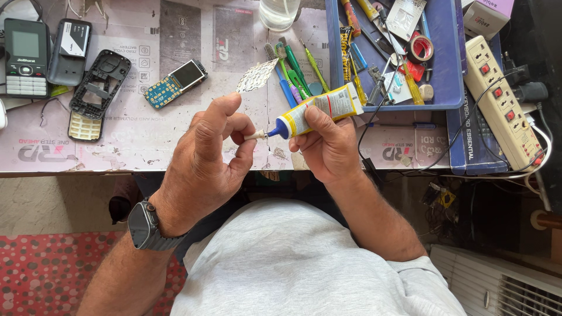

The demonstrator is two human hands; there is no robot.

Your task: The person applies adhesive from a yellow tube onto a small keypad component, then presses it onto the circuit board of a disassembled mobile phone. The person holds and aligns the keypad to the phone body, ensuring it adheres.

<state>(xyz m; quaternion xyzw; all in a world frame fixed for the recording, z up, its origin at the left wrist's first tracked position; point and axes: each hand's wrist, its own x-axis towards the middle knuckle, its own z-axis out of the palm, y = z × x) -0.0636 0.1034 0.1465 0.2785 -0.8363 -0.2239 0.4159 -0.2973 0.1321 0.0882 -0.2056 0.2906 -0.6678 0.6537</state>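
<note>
now the right hand (pixel 328 143) grips a yellow glue tube (pixel 319 109) above the table edge (pixel 117 167), its long axis slanting down-left so the blue nozzle meets a small white piece (pixel 254 135) pinched in the fingers of the closed left hand (pixel 205 158), just beside it.

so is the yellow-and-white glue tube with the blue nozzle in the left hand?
No, the right hand grips the yellow-and-white glue tube; the left hand pinches at its nozzle tip.

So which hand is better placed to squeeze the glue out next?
Probably the right hand: it already wraps the yellow-and-white glue tube with the blue nozzle. The left hand only pinches the small white cap at the tip.
</note>
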